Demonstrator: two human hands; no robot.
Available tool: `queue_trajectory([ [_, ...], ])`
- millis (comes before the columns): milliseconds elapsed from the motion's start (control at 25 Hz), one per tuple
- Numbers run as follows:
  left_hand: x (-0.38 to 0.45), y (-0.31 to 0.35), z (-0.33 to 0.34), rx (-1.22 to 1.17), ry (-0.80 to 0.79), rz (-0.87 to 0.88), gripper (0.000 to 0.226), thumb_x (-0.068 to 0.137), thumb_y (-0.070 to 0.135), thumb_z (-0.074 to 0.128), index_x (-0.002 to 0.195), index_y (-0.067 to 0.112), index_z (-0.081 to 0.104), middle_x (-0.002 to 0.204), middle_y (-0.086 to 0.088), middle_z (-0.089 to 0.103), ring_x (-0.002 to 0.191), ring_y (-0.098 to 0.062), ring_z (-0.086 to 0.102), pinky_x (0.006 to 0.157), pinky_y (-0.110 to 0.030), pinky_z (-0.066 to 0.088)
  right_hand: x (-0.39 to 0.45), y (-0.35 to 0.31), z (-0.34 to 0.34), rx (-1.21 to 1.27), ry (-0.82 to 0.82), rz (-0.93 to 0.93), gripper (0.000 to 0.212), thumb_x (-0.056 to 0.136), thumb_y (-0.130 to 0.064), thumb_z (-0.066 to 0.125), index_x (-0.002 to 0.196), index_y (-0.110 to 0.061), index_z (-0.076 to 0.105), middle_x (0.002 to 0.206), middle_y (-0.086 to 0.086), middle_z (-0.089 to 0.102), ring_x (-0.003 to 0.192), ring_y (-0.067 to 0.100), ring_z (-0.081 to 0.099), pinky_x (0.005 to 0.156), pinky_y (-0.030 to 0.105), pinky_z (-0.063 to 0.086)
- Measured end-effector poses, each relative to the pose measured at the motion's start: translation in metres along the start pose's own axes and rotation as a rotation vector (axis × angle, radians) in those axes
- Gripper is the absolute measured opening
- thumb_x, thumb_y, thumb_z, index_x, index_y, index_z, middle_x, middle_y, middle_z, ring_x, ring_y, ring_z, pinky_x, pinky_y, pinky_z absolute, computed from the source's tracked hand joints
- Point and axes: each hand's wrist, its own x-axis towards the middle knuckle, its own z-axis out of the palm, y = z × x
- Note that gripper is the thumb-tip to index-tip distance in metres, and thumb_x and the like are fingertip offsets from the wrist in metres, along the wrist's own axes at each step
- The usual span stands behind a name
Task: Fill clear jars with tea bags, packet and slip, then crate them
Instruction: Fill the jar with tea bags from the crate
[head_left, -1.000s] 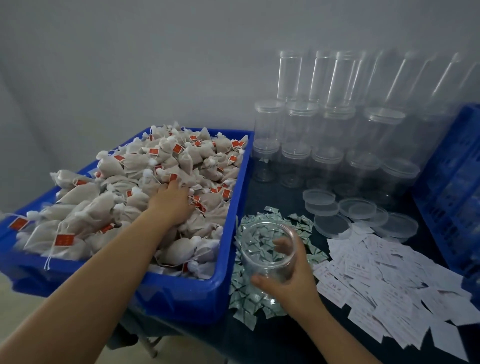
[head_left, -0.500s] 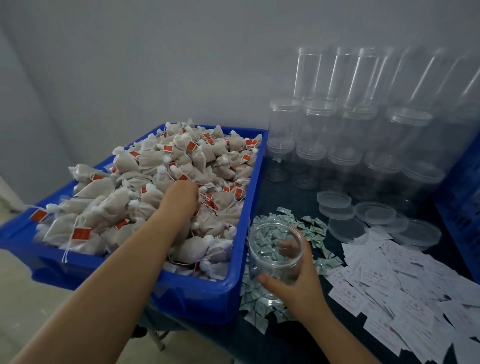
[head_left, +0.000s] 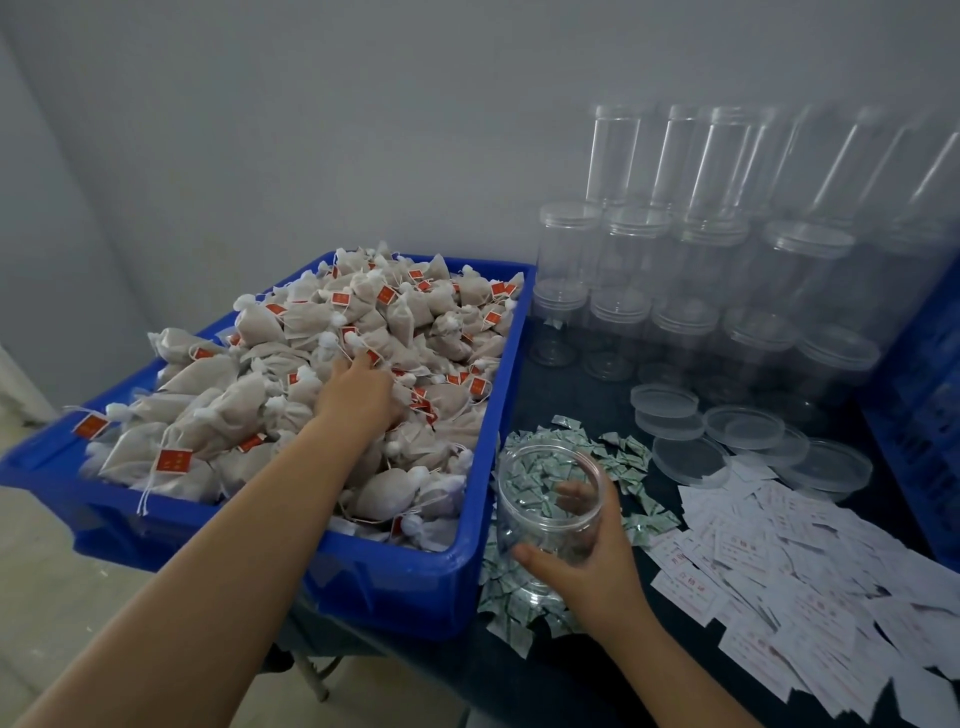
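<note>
Left hand (head_left: 358, 389) reaching palm-down into tea bags (head_left: 228, 415) in blue bin (head_left: 457, 566), fingertips buried, grip unclear, right hand (head_left: 587, 561) wrapped around empty jar (head_left: 545, 499) over packets (head_left: 623, 457), slips (head_left: 810, 587) cut off at right

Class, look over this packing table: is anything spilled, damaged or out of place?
Nothing stands out. Tea bags sit heaped inside the blue bin; the packets, slips and loose lids lie in separate groups on the table.

Bin left, jars behind, slips right.
Tea bags (head_left: 291, 395) in bin (head_left: 395, 587); packets (head_left: 618, 462) between bin and slips (head_left: 810, 566); stacked jars (head_left: 675, 291) behind lids (head_left: 743, 426).
</note>
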Motion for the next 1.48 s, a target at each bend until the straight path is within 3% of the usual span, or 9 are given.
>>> queue_trajectory([
  [200,0.005,0.002,0.004,-0.131,0.064,-0.010,0.015,0.089,0.016,0.060,0.103,0.011,0.064,0.108,-0.011,0.062,0.104,-0.028,0.053,0.083,-0.036,0.047,-0.001,0.004,0.000,-0.006,0.010,0.007,0.096,0.045,-0.051,0.089,0.119,-0.076,0.035,0.123,-0.016,0.051,0.108,-0.016,0.051,0.077,0.002,0.046],
  [280,0.005,-0.001,0.005,-0.285,0.092,-0.031,0.010,0.086,0.023,0.066,0.087,0.013,0.062,0.093,-0.008,0.065,0.091,-0.025,0.059,0.075,-0.035,0.050,-0.001,0.006,0.000,0.003,0.007,0.002,0.096,0.044,-0.052,0.090,0.121,-0.074,0.036,0.120,-0.021,0.052,0.108,-0.015,0.051,0.078,0.003,0.046],
  [440,0.002,-0.004,0.003,-0.582,0.107,-0.025,0.039,0.078,0.035,0.073,0.063,0.016,0.043,0.064,-0.002,0.055,0.064,-0.019,0.054,0.060,-0.031,0.043,-0.001,0.010,0.000,0.019,0.005,-0.002,0.096,0.045,-0.049,0.091,0.122,-0.071,0.038,0.111,-0.031,0.052,0.109,-0.013,0.052,0.079,0.003,0.046],
  [680,-0.006,0.006,-0.010,-0.850,0.254,-0.033,0.035,0.077,0.034,0.074,0.065,0.019,0.045,0.064,0.000,0.056,0.060,-0.016,0.054,0.053,-0.024,0.041,0.000,0.010,0.001,0.006,0.021,-0.002,0.097,0.045,-0.051,0.090,0.124,-0.070,0.037,0.117,-0.024,0.053,0.109,-0.013,0.052,0.080,0.003,0.046],
  [800,-0.016,0.016,-0.030,-0.921,0.301,0.018,0.032,0.076,0.037,0.074,0.070,0.019,0.048,0.070,-0.003,0.062,0.065,-0.021,0.062,0.057,-0.030,0.051,-0.001,0.009,0.001,0.016,0.011,0.003,0.097,0.045,-0.050,0.091,0.124,-0.070,0.037,0.124,-0.014,0.051,0.109,-0.013,0.052,0.080,0.004,0.046],
  [920,-0.031,0.031,-0.059,-0.980,0.224,0.171,0.032,0.068,0.042,0.074,0.074,0.018,0.053,0.078,-0.003,0.066,0.072,-0.020,0.067,0.064,-0.034,0.059,-0.001,0.009,0.001,0.020,0.009,0.004,0.098,0.045,-0.049,0.091,0.124,-0.070,0.037,0.124,-0.012,0.051,0.108,-0.014,0.052,0.079,0.002,0.045],
  [1160,-0.075,0.063,-0.100,-1.117,0.085,0.455,0.033,0.060,0.048,0.070,0.075,0.022,0.056,0.078,0.003,0.070,0.072,-0.011,0.069,0.060,-0.019,0.056,-0.001,0.012,0.001,0.033,0.015,-0.009,0.096,0.046,-0.045,0.091,0.122,-0.071,0.038,0.124,-0.011,0.051,0.110,-0.013,0.052,0.080,0.002,0.046],
  [1320,-0.095,0.075,-0.097,-1.061,-0.045,0.535,0.028,0.061,0.045,0.070,0.076,0.025,0.056,0.080,0.013,0.070,0.073,-0.002,0.068,0.062,-0.012,0.053,0.000,0.012,0.001,0.036,0.020,-0.026,0.092,0.049,-0.044,0.090,0.121,-0.071,0.039,0.118,-0.021,0.055,0.111,-0.011,0.054,0.079,0.006,0.048],
  [1480,-0.098,0.084,-0.087,-0.816,-0.124,0.580,0.023,0.072,0.037,0.074,0.079,0.026,0.056,0.081,0.008,0.069,0.075,-0.004,0.066,0.068,-0.022,0.057,0.000,0.008,0.002,0.040,0.012,-0.063,0.084,0.056,-0.036,0.088,0.121,-0.066,0.043,0.113,-0.032,0.058,0.112,-0.008,0.056,0.079,0.006,0.048],
])
